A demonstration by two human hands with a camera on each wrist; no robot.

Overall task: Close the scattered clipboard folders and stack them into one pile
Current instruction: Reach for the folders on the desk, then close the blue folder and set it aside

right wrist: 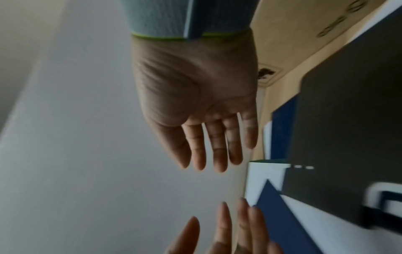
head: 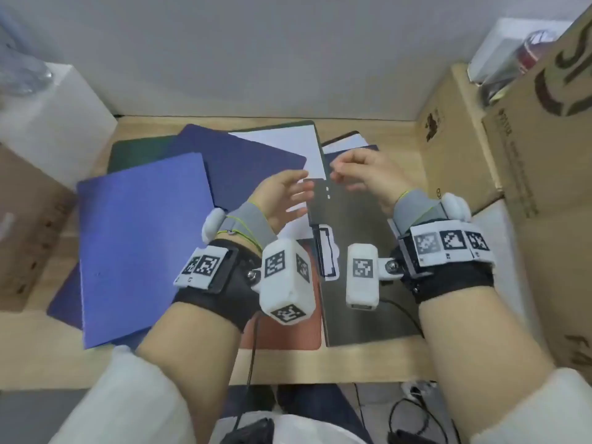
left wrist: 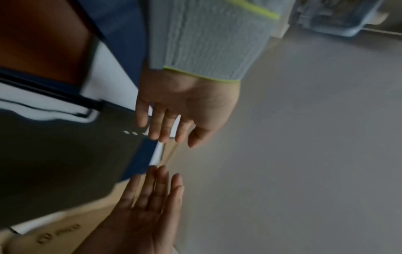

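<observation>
Several clipboard folders lie overlapping on the wooden table [head: 368, 363]. A closed light blue folder [head: 141, 245] tops the left group, over a dark blue folder [head: 243, 161] and a green one [head: 134, 155]. White paper [head: 288, 142] shows in an open folder at the back. A dark grey folder [head: 352, 225] with a clip [head: 325, 254] lies at centre right, partly over a red folder [head: 288, 328]. My left hand [head: 288, 197] [left wrist: 172, 127] and right hand [head: 352, 174] [right wrist: 213, 151] hover above the grey folder's far end, palms facing each other, fingers relaxed, holding nothing.
Large cardboard boxes [head: 512, 155] wall in the right side. A white box [head: 54, 123] and a brown box [head: 19, 219] stand at the left. A grey wall closes the back. A black cable [head: 253, 347] hangs over the table's front edge.
</observation>
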